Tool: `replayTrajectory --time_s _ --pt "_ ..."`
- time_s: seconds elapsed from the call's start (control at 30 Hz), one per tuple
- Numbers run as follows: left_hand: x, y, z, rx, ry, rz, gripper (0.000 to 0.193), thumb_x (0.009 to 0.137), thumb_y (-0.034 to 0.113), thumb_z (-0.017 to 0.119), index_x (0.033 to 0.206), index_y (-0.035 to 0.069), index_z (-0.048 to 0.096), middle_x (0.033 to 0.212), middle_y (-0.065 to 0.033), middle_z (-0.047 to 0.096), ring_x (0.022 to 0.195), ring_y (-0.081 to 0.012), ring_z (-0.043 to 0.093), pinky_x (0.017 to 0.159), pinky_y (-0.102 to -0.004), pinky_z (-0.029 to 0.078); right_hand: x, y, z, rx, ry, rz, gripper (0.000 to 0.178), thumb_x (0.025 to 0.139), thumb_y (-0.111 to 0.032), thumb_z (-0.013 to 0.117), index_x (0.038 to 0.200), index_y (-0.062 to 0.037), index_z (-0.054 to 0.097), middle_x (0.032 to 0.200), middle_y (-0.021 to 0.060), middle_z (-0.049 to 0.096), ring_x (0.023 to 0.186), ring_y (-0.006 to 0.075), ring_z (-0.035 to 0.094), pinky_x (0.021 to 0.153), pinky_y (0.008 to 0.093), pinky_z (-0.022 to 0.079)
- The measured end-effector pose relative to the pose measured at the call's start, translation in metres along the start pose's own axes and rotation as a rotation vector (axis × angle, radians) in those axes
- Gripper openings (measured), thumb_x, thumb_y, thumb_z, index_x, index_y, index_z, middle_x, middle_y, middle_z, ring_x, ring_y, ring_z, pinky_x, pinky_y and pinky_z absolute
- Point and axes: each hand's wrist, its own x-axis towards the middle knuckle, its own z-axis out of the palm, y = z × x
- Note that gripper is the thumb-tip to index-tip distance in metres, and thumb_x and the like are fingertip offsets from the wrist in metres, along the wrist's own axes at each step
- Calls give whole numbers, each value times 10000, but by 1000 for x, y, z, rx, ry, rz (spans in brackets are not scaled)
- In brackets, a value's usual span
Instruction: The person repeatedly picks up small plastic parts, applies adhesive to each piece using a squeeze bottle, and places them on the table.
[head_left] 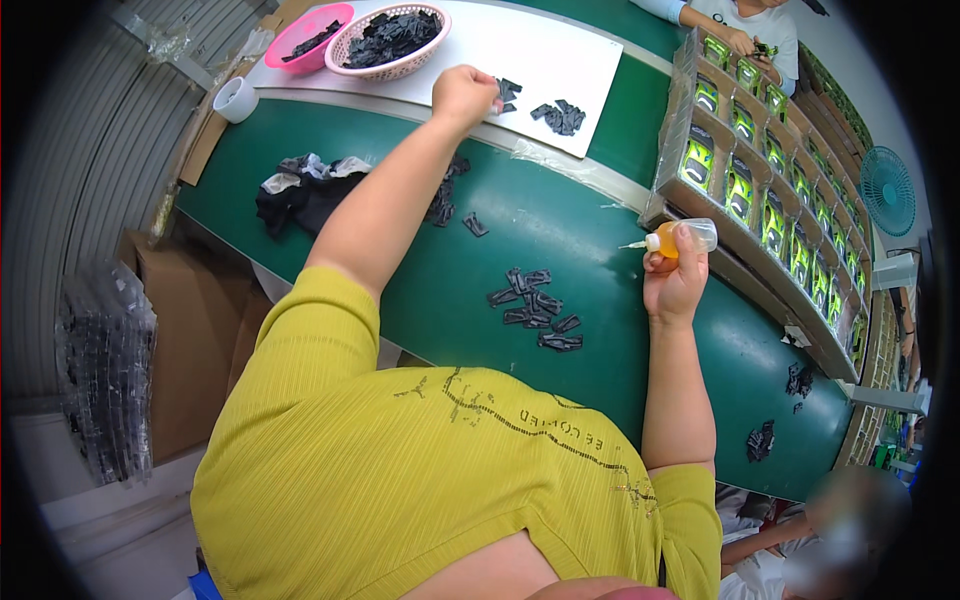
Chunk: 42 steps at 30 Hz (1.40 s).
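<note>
R hand (676, 288) grips a small clear btl (670, 240) of orange liquid, needle nozzle (634, 245) pointing L over the green table (440, 300). L arm's stretched fwd; L hand (464, 98) is over the white board (595, 62), fingers bent beside a few black pcs (510, 90); can't tell if they're pinching one. More pcs lie in a board pile (568, 118) just R of there & a table pile (542, 302) betw. the forearms. Step in hand's prob. picking or placing a pc, btl at the ready. Next move prob. calls for pc & nozzle brought together w/o drips, as they're well apart.
</note>
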Motion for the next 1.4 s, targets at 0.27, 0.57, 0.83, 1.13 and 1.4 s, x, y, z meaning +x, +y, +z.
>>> replayTrajectory --time_s 0.27,0.57,0.83,1.13,1.4 --pt "-59 50 -25 442 -562 95 256 703 164 723 905 26 646 841 -72 646 751 -169 609 686 -307 483 5 -3 -8 -10 -32 -11 110 879 -176 582 935 -85 557 828 27 587 627 118 524 499 233 394" --pt "-123 31 -44 874 -934 218 234 668 144 735 834 40 605 843 -103 587 819 -279 567 717 -353 459 2 -3 -8 19 11 -9 100 874 -156 588 936 -82 565 825 33 593 650 118 545 489 228 401" --pt "-135 46 8 4 -877 -117 126 714 77 665 735 47 545 664 -40 584 504 -91 501 420 -214 372 2 2 -5 25 -8 -49 135 826 -190 653 868 -77 592 732 26 618 517 85 533 425 195 406" --pt "-154 28 70 -277 -755 -358 198 793 56 668 937 -3 545 802 -72 612 604 -130 596 500 -210 468 4 3 -2 37 42 -92 160 807 -180 663 882 -53 598 764 43 631 538 88 548 434 197 423" --pt "-160 34 72 -236 -818 -333 268 795 16 616 1036 -68 536 829 -128 625 681 -180 649 575 -241 525 0 0 -3 -284 -16 -283 196 830 -181 668 919 -35 574 807 59 635 648 113 594 497 212 459"
